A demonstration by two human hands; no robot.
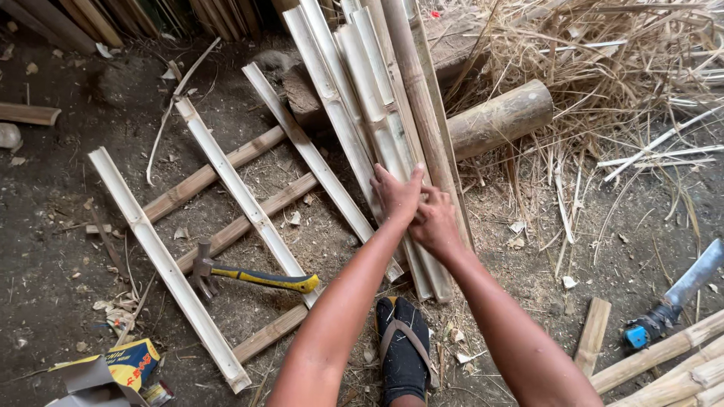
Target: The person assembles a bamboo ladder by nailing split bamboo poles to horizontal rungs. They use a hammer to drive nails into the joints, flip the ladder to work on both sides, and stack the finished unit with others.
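A bundle of split bamboo slats (373, 98) leans from the top centre down toward me over a dirt floor. My left hand (397, 192) lies flat on the slats with fingers spread. Beside it, touching, my right hand (435, 222) curls around the edge of a rounder bamboo pole (419, 90) in the same bundle. To the left lies a frame of three pale split slats (162, 264) laid across darker bamboo crosspieces (204, 179). A claw hammer (253, 276) with a yellow and black handle rests on that frame.
A thick bamboo log (501, 117) lies crosswise under the bundle. Dry straw (603, 60) is heaped at the upper right. A large blade with a blue-taped handle (673, 299) lies at right, bamboo poles (664, 362) below it. A yellow carton (113, 369) sits bottom left; my sandalled foot (403, 350) is bottom centre.
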